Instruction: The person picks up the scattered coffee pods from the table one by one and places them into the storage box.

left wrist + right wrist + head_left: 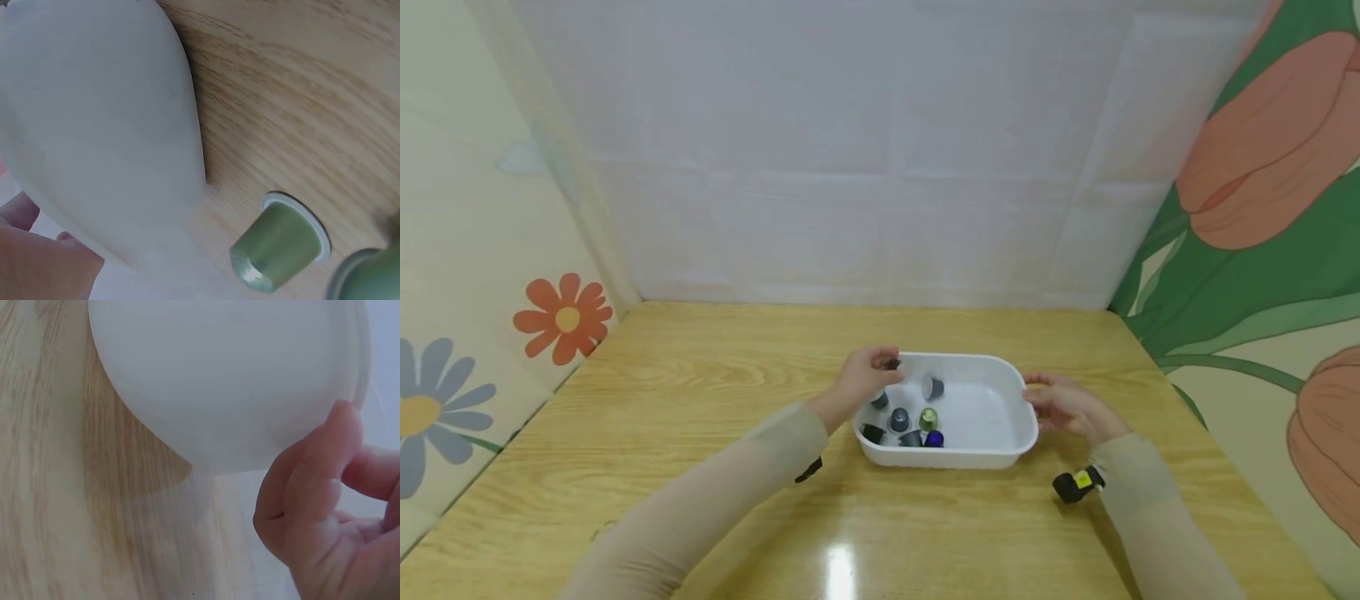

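A white plastic tub (pixel 981 457) stands on the table with several coffee capsules inside, mostly toward its left end. Among them are a green capsule (pixel 928 418), a purple-blue capsule (pixel 934 439), a grey capsule (pixel 899 419) and a grey one on its side (pixel 933 387). My left hand (pixel 859 385) is over the tub's back left corner, with a small dark capsule (pixel 892 364) pinched between thumb and fingers; it is partly hidden. At the tub's right end, my right hand (pixel 1063 406) holds the rim between thumb and curled fingers (pixel 322 469).
Outside the tub, a green capsule (pixel 278 244) lies on the wooden table (pixel 722 358) in the left wrist view. Another green capsule (pixel 372 278) is cut off beside it. A white sheet (pixel 880 167) hangs behind the table, and flower-patterned cloths flank it.
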{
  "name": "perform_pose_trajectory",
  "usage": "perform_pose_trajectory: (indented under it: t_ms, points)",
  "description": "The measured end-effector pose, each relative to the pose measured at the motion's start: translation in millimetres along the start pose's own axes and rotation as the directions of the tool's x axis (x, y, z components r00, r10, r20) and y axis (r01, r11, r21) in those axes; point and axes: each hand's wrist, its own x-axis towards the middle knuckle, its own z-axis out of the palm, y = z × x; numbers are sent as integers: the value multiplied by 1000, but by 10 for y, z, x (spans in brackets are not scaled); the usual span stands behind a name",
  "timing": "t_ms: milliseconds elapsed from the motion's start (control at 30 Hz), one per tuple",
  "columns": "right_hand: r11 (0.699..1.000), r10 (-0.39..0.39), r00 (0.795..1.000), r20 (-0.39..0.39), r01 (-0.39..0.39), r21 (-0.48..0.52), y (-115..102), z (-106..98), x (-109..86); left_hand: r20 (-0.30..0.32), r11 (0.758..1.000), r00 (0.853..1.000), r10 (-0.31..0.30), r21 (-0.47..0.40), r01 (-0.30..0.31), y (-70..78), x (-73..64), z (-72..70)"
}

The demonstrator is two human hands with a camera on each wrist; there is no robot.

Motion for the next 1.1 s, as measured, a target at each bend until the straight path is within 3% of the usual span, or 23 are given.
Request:
perform_pose_trajectory:
  t_ms: [233,467,800,967,1100]
  points:
    - [1000,8,1000,-4,-8,2,-13,9,6,-15,999,1000,-1,-34,0,9,-28,-87]
    - [1000,4,1000,-8,-4,24,-8,10,15,-40,994,997,58,-88,-62,-43,-114,-310]
    - [1000,6,1000,-9,-6,24,9,8,12,-34,998,998,53,31,-52,-245,-353,-691]
    - [1000,8,1000,-20,-8,19,7,12,4,-54,997,997,54,53,-51,-344,-477,-817]
    - [1000,1,1000,-12,0,30,9,15,11,-33,996,998,49,80,-46,-415,-547,-904]
